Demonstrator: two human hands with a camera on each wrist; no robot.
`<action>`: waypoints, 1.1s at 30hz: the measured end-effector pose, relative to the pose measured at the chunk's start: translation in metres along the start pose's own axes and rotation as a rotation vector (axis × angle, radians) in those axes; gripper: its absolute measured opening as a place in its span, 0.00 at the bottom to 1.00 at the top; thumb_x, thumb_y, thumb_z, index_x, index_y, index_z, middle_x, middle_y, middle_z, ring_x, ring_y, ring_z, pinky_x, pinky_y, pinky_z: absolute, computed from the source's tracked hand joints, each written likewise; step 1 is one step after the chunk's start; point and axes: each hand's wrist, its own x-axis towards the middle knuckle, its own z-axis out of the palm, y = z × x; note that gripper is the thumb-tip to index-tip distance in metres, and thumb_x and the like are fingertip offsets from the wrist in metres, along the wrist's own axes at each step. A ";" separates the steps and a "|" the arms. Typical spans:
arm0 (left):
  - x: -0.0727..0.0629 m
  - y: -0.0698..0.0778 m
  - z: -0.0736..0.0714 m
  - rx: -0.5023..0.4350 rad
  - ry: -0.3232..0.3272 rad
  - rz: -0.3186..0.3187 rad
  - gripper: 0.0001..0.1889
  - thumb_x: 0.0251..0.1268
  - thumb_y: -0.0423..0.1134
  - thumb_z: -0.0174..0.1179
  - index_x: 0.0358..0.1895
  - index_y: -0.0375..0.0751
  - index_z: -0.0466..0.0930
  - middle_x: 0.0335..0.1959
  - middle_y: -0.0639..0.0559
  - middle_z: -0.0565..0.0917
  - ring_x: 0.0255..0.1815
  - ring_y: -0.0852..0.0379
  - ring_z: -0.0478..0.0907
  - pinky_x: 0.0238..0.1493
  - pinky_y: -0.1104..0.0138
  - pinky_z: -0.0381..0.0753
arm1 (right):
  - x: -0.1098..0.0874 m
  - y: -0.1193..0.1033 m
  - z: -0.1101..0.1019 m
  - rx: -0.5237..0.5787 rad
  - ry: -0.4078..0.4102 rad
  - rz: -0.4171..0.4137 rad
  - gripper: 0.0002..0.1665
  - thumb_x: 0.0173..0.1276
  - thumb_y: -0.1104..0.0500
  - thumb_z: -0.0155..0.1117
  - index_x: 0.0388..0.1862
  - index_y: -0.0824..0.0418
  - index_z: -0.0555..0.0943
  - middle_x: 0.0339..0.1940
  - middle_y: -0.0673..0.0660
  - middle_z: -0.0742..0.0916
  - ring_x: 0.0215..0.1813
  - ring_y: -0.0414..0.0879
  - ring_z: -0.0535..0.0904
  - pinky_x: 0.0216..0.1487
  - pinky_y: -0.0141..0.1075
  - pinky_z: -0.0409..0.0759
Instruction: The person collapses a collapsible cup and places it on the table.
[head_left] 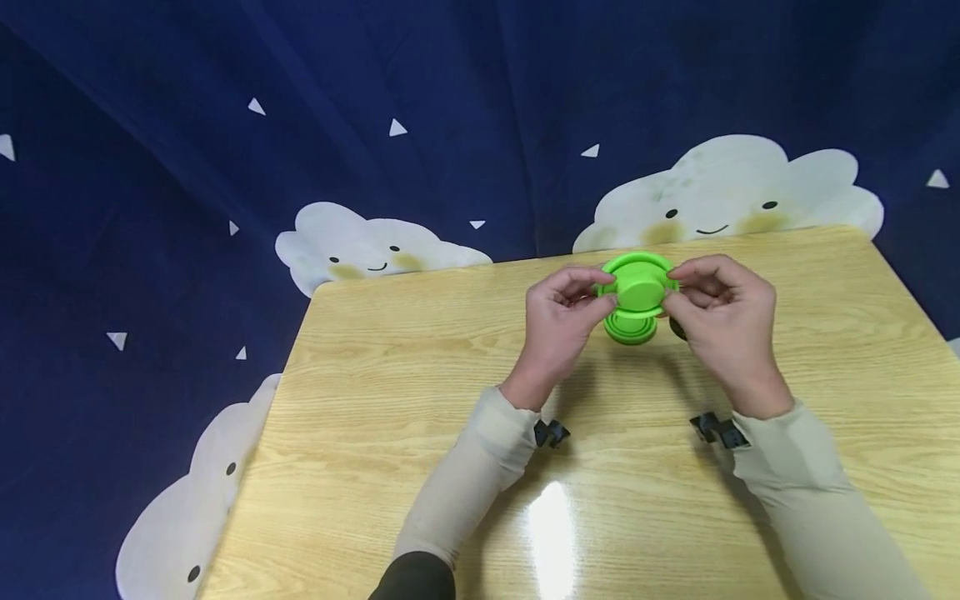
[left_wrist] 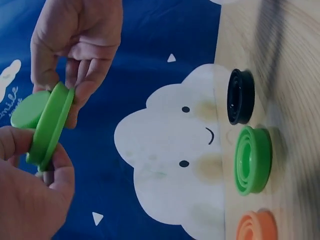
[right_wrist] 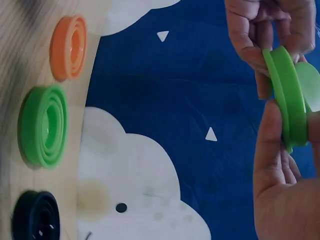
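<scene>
A bright green collapsible silicone cup (head_left: pixel 640 289) is held up over the far part of the table, its round middle pushed out from the wide rim. My left hand (head_left: pixel 561 314) pinches the rim on the left between thumb and fingers. On the opposite side my right hand (head_left: pixel 723 312) pinches the same rim. The left wrist view shows the cup (left_wrist: pixel 52 125) edge-on between both hands. Below it on the table sits a second green cup (head_left: pixel 630 330), folded flat in rings. Beside that lies a black one (left_wrist: pixel 241 96), mostly hidden by my right hand in the head view.
An orange folded cup (right_wrist: pixel 68 47) stands in the row with the green and black ones. The wooden table (head_left: pixel 390 400) ends at a dark blue curtain (head_left: pixel 450 100) printed with clouds. Light glares off the tabletop near the front.
</scene>
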 end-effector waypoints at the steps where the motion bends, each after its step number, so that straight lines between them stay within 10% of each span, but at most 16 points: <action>1: 0.000 0.000 -0.001 0.006 -0.011 0.008 0.10 0.55 0.13 0.61 0.41 0.17 0.82 0.45 0.34 0.86 0.42 0.59 0.83 0.43 0.70 0.83 | 0.000 0.000 -0.001 -0.015 -0.007 -0.003 0.11 0.56 0.83 0.62 0.39 0.81 0.81 0.34 0.57 0.88 0.29 0.42 0.83 0.32 0.24 0.82; 6: -0.003 0.009 -0.003 0.047 -0.097 0.089 0.10 0.62 0.16 0.62 0.46 0.18 0.83 0.55 0.33 0.83 0.55 0.54 0.83 0.52 0.60 0.84 | 0.000 0.000 -0.004 -0.111 -0.029 0.005 0.12 0.61 0.79 0.63 0.43 0.76 0.86 0.40 0.57 0.90 0.35 0.43 0.85 0.36 0.25 0.82; 13: 0.001 0.024 0.002 0.406 -0.149 0.311 0.10 0.61 0.17 0.61 0.44 0.23 0.86 0.52 0.31 0.83 0.54 0.52 0.83 0.51 0.69 0.82 | -0.004 -0.004 -0.002 -0.257 -0.122 -0.038 0.18 0.65 0.79 0.55 0.48 0.72 0.86 0.41 0.54 0.90 0.27 0.42 0.77 0.21 0.25 0.69; 21: 0.003 0.007 -0.001 0.563 -0.117 0.468 0.12 0.58 0.21 0.62 0.44 0.31 0.89 0.50 0.39 0.86 0.48 0.61 0.84 0.34 0.77 0.78 | -0.004 -0.006 0.002 -0.474 -0.101 -0.247 0.21 0.60 0.81 0.55 0.44 0.68 0.89 0.43 0.61 0.88 0.33 0.36 0.79 0.35 0.19 0.76; 28: 0.002 0.003 0.005 0.834 -0.038 0.715 0.11 0.58 0.23 0.60 0.42 0.29 0.89 0.46 0.40 0.87 0.40 0.51 0.83 0.48 0.74 0.80 | -0.007 -0.001 0.011 -0.683 -0.026 -0.511 0.19 0.60 0.73 0.54 0.44 0.70 0.88 0.39 0.67 0.85 0.31 0.49 0.79 0.38 0.20 0.70; 33: 0.000 0.003 0.009 0.904 -0.012 0.720 0.11 0.59 0.24 0.60 0.42 0.29 0.89 0.45 0.41 0.86 0.37 0.50 0.82 0.48 0.73 0.80 | -0.010 0.001 0.011 -0.770 -0.010 -0.553 0.18 0.63 0.70 0.56 0.47 0.70 0.88 0.39 0.69 0.85 0.32 0.55 0.82 0.35 0.33 0.77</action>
